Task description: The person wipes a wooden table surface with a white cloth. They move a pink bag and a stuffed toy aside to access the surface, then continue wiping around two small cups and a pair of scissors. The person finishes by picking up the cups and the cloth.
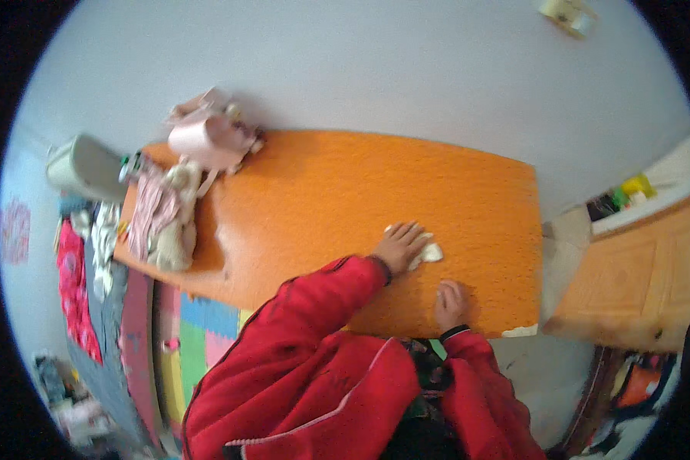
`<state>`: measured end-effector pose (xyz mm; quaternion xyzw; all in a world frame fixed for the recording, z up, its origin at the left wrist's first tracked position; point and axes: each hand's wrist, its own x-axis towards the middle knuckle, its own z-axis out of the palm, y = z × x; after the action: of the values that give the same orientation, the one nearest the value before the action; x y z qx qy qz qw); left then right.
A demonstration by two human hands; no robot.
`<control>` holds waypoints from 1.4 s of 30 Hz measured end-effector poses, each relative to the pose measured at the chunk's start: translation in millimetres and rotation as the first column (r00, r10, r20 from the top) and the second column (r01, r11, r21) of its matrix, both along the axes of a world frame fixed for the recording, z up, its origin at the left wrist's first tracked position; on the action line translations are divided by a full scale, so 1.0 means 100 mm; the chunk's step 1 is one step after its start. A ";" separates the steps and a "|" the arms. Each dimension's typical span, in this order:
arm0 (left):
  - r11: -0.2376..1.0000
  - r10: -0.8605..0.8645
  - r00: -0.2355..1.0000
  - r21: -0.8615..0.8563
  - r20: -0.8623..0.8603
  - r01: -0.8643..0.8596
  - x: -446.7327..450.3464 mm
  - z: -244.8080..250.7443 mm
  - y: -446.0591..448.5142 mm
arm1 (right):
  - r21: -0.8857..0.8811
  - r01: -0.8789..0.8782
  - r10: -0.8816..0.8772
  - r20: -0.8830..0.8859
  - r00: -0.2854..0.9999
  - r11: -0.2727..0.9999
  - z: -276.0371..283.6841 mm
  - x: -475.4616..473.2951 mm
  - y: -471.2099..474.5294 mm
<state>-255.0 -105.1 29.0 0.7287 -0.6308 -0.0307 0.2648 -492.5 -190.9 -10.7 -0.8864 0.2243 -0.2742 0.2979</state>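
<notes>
My left hand point(401, 247) lies flat, palm down, on a crumpled white cloth point(431, 252) on the orange wooden table point(345, 190). Parts of the cloth stick out past the fingertips and on the right side of the hand; the rest is hidden under the palm. To the right and nearer to me, my right hand point(452, 303) rests on the table close to its front edge. Its fingers are curled, and I see nothing in it. Both arms are in red sleeves with dark cuffs.
A pink bag point(207, 138) stands at the table's back left, beside a cream plush item point(175, 247) and a pink garment point(149, 210). A pale bin-like container point(83, 167) is beyond the left edge. A wooden door point(632, 276) stands at the right. The wall runs behind the table.
</notes>
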 end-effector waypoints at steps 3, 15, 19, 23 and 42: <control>0.998 0.052 0.996 -0.032 0.072 -0.050 0.07 -0.33 -0.05 | -0.002 -0.032 0.032 -0.053 0.998 0.999 0.11 0.05 0.03; 0.529 0.845 0.534 -0.109 -0.024 -0.842 1.52 -0.37 3.47 | -0.098 -0.073 0.064 -0.086 0.994 0.993 0.06 0.01 -0.01; 0.280 0.936 0.251 -0.087 0.248 -0.956 1.45 -0.60 4.26 | -0.118 -0.091 0.077 -0.117 0.990 0.989 0.15 0.09 0.05; 0.259 0.965 0.262 -0.113 -0.016 -0.959 1.30 -0.50 3.80 | -0.145 -0.065 0.044 -0.143 0.989 0.987 0.12 0.02 0.01; 0.957 -0.225 0.958 -0.227 -0.180 0.182 -0.58 -0.55 1.35 | -0.093 0.109 -0.120 -0.121 0.985 0.990 0.07 0.09 0.13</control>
<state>-313.3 30.2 -25.6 0.6209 -0.6721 -0.0661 0.3981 -483.4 -178.3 -3.4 -0.8995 0.2814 -0.2438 0.2286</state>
